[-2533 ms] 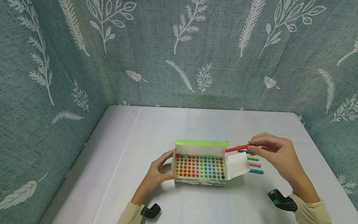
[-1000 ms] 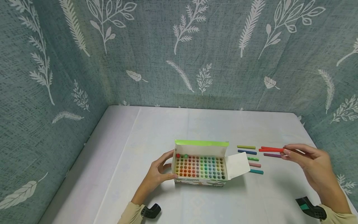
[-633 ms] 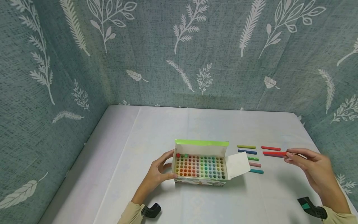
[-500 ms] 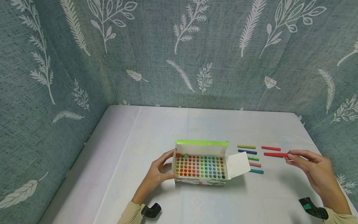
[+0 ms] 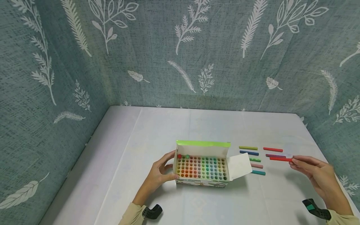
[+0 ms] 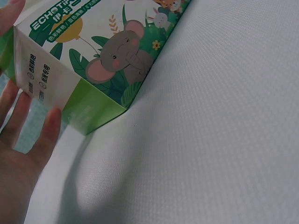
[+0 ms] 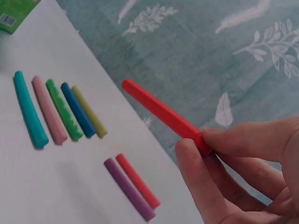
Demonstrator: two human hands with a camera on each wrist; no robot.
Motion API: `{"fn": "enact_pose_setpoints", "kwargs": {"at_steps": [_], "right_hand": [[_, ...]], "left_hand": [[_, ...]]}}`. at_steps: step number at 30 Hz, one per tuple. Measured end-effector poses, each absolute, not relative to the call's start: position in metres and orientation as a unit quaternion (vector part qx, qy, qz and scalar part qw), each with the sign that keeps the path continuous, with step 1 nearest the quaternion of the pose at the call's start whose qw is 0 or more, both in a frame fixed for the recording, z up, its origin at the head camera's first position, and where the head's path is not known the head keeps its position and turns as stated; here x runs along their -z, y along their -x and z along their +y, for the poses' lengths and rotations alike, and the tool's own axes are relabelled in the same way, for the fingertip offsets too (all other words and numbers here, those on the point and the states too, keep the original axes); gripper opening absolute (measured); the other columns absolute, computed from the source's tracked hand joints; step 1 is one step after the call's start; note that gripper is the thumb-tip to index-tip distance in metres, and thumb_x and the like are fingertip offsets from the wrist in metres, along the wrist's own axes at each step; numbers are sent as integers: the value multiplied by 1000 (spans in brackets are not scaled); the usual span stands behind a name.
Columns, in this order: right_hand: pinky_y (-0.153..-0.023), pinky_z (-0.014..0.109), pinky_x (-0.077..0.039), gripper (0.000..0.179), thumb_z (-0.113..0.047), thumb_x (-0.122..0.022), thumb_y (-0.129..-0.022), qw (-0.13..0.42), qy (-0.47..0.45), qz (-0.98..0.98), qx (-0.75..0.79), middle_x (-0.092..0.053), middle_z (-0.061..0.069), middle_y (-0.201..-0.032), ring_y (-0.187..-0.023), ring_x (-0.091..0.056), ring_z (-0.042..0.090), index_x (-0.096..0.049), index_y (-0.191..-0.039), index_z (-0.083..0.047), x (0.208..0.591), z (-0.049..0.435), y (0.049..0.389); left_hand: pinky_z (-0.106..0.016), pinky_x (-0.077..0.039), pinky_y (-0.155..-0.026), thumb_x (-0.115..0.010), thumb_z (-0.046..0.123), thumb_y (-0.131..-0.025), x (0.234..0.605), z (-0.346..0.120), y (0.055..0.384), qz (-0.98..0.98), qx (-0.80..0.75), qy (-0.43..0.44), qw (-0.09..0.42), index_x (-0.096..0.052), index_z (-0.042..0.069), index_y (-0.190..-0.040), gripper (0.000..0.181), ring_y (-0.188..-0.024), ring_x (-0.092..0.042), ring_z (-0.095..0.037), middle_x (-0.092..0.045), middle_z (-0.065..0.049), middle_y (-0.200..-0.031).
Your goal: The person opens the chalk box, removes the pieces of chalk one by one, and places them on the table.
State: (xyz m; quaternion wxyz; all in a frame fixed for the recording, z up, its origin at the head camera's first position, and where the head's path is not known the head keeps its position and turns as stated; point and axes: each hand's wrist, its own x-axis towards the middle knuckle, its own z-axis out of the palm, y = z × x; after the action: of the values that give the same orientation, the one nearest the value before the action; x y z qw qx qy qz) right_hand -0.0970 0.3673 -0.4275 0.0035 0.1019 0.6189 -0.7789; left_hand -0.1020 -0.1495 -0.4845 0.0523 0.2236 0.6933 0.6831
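My left hand (image 5: pixel 157 175) grips the left end of a cardboard chalk box (image 5: pixel 201 184), thumb at its near corner and fingers behind. The box stands open, showing rows of round holes. A red chalk (image 5: pixel 179 156) and a green chalk (image 5: pixel 187 156) stick up at its back left. In the left wrist view the box (image 6: pixel 117 56) shows a printed elephant. Between thumb and fingertips, my right hand (image 5: pixel 316 173) pinches a red chalk stick (image 7: pixel 159 109) by one end. Below it in the right wrist view lie a purple chalk (image 7: pixel 128 189) and another red chalk (image 7: pixel 138 179).
Right of the box, a column of chalks lies on the white table (image 5: pixel 157 125): yellow-green (image 5: pixel 248 147), blue (image 5: pixel 249 153), green (image 5: pixel 255 159), pink (image 5: pixel 257 166) and teal (image 5: pixel 258 172). The box's side flap (image 5: pixel 239 167) juts over some ends. Patterned cloth (image 5: pixel 157 62) hangs behind.
Carrying the red chalk, my right hand has moved right, away from the box flap, then slightly nearer, past the purple chalk. My left hand and the box stay put.
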Motion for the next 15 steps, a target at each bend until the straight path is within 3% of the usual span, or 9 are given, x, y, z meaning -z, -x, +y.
{"fn": "enact_pose_setpoints", "kwargs": {"at_steps": [15], "right_hand": [[-70, 28, -58, 18, -11, -81, -74, 60, -195, 632, 748, -70, -9, -86, -78, -70, 16, -77, -92, -15, 458, 385, 104]], "left_hand": [[-39, -44, -101, -77, -3, -75, 485, -150, 102, 691, -682, -235, 49, -39, 13, -145, 81, -134, -33, -31, -39, -8, -146]]}}
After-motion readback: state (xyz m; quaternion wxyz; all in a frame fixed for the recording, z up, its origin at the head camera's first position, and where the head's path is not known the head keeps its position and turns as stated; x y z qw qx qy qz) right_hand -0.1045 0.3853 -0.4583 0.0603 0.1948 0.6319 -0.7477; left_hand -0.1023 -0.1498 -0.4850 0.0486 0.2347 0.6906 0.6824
